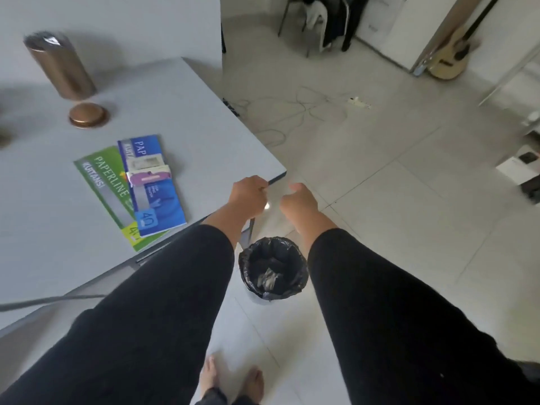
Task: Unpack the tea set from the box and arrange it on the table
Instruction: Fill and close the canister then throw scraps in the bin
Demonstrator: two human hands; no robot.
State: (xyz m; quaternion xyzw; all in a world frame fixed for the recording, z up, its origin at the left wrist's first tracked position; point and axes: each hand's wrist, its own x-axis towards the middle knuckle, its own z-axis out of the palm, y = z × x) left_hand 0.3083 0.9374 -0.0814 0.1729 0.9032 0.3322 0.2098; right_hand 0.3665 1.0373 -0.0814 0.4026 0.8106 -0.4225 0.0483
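While both hands hang past the table (204,118) corner, left hand (248,197) and right hand (298,200) curl their fingers, empty.

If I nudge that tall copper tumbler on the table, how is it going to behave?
The copper tumbler looks tall and narrow, so a push near its top would probably tip it. Being round, it would likely roll across the smooth table once down. Its lid lies beside it, so anything inside could spill; whether it is full cannot be seen.
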